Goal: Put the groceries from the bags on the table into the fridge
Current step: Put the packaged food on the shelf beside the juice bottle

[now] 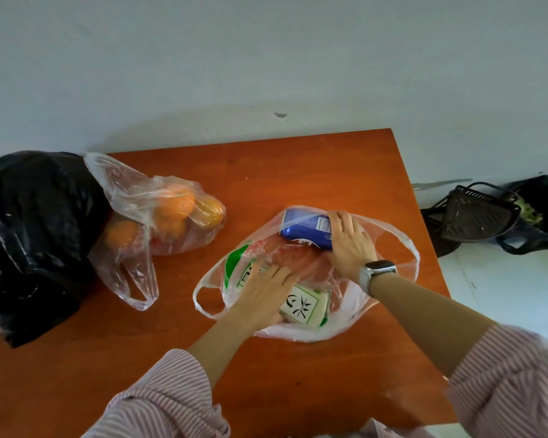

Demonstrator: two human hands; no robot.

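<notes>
A clear plastic bag (389, 235) lies open on the orange table (298, 172). Inside it are a blue packet (304, 227) at the far side and a white packet with green print (304, 306) at the near side. My right hand (350, 241) reaches into the bag and grips the right end of the blue packet. My left hand (263, 295) lies flat, fingers spread, on the white and green packet. A second clear bag (133, 216) with several oranges (176, 210) lies to the left. Beside it sits a black plastic bag (29, 235), its contents hidden.
The table stands against a pale wall (266, 58). Its right edge runs diagonally past the bag. On the floor at the right lie a dark plastic basket (475, 216) and a dark bag (538, 213). A watch is on my right wrist.
</notes>
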